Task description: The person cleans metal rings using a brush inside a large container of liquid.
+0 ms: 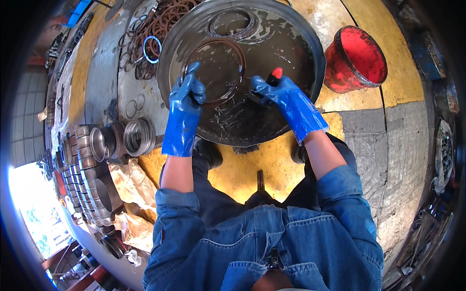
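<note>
My left hand (184, 99), in a blue rubber glove, is closed on a thin brown ring (243, 63). The ring hangs tilted over a wide round pan (319, 58) of dark, wet liquid. In my right hand (290, 99), gloved the same way, is a black-handled tool with a red end (276, 74). Its lower part is dark against the liquid, so I cannot make out its kind. This hand stays to the right of the ring, apart from it. Towards the pan's far side lie several wet rings (251, 28).
A red bucket (335, 68) stands tilted right of the pan. Brown rings (170, 22) are heaped at far left, with a blue ring (144, 48) beside them. Metal rings (141, 137), stacked metal cylinders (87, 169) and brown paper (133, 186) lie at left.
</note>
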`<state>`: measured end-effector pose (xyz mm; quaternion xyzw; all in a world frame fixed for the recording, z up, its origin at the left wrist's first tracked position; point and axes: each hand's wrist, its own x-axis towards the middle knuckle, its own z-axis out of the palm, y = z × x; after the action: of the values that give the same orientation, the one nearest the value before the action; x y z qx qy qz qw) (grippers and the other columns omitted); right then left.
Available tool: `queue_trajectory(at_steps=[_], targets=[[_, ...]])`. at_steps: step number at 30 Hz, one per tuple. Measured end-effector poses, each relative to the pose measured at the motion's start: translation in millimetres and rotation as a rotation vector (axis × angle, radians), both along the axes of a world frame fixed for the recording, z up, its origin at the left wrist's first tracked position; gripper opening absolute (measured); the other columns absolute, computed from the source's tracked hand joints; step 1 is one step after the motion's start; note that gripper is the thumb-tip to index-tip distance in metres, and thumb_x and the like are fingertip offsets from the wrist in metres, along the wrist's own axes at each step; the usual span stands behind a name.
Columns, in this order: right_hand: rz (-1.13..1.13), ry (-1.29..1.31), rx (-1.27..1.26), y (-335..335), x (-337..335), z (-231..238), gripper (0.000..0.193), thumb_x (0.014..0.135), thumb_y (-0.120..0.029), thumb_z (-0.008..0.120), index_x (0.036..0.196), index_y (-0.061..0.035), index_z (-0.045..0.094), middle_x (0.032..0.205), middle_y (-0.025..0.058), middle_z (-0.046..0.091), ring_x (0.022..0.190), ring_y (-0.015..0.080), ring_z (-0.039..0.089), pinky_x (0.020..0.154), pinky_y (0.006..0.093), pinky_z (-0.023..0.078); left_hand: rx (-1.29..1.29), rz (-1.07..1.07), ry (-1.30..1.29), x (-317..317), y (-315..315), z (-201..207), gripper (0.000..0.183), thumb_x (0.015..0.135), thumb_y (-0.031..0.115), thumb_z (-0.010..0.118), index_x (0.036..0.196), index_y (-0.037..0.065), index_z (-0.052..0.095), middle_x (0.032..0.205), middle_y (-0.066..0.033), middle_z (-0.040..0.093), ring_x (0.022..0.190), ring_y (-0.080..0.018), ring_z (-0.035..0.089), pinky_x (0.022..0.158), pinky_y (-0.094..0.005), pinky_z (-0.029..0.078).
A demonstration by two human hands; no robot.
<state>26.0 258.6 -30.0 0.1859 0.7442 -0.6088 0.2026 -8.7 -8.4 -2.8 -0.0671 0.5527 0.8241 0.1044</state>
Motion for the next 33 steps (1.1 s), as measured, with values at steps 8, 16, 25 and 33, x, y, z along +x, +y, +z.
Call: queue_trajectory(at_steps=[8,16,25,33], targets=[[0.088,0.154,-0.142,4,1,-5,0.043,0.088,-0.043,0.08,0.102,-0.0026,0.076,0.08,0.0062,0.072,0.074,0.0139,0.064,0.072,0.0321,0.052,0.101,-0.101,-0.065,-2,-8,-17,0.044,0.099,0.026,0.067,0.139,0.01,0.059,0.093,-0.0041,0.069,0.082,-0.0171,0.063,0.075,-0.0283,0.05],[0.434,0.553,0.93,1,3,5,0.02,0.09,-0.03,0.066,0.102,-0.0164,0.074,0.098,0.0115,0.074,0.094,0.0383,0.07,0.078,0.047,0.056,-1.331,-0.077,0.729,1,16,-11,0.053,0.082,0.014,0.079,0.133,0.013,0.064,0.105,-0.0134,0.074,0.092,-0.0284,0.073,0.082,-0.0391,0.058],[0.089,0.351,0.776,-4,3,-27,0.027,0.09,-0.038,0.07,0.108,-0.019,0.076,0.107,0.0132,0.075,0.098,0.0352,0.071,0.086,0.0458,0.056,-0.698,-0.336,-0.03,10,18,-24,0.031,0.096,0.024,0.071,0.123,0.009,0.07,0.082,-0.0016,0.07,0.064,-0.0098,0.06,0.06,-0.0249,0.048],[0.01,0.94,-0.144,-36,18,24,0.02,0.09,-0.011,0.073,0.11,-0.0137,0.077,0.11,0.0123,0.076,0.098,0.0296,0.074,0.088,0.0346,0.058,-0.257,-0.164,-0.312,-2,-3,-17,0.025,0.095,0.02,0.071,0.118,0.01,0.071,0.077,0.0017,0.067,0.054,-0.0048,0.048,0.049,-0.0205,0.036]])
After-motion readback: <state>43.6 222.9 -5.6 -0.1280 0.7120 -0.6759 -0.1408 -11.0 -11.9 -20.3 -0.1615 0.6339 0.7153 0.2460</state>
